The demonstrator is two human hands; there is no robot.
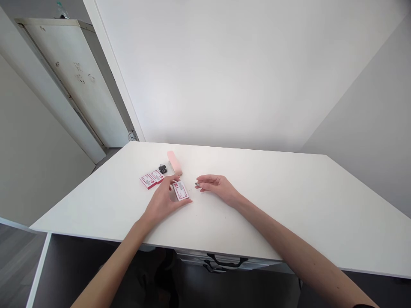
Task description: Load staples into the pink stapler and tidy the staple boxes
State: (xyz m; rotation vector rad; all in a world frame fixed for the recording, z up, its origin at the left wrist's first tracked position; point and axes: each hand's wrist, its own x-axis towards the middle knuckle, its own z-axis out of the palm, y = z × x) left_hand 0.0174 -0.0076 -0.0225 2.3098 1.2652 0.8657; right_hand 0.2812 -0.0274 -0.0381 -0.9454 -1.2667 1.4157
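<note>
White is the colour of the large flat table (289,201), and both bare hands rest on it near its middle. The left hand (165,200) holds a small white card with a pink-red border and print (180,191); the fingers are closed around its lower edge and the card is tilted up from the surface. The right hand (218,186) lies just beside it on the right, and its thumb and first finger are pinched together on a tiny grey metal piece (196,183), which is too small to identify.

Behind the left hand, two more small white-and-pink cards (151,178) lie flat on the table, side by side and touching each other. Just to the right of them is a small black object (163,168), and next to that a pale pink oblong case (174,162), lying flat with one end pointing toward the held card. A black handle (226,261) shows under the near edge of the table. At the far left stands a white door (80,81).
</note>
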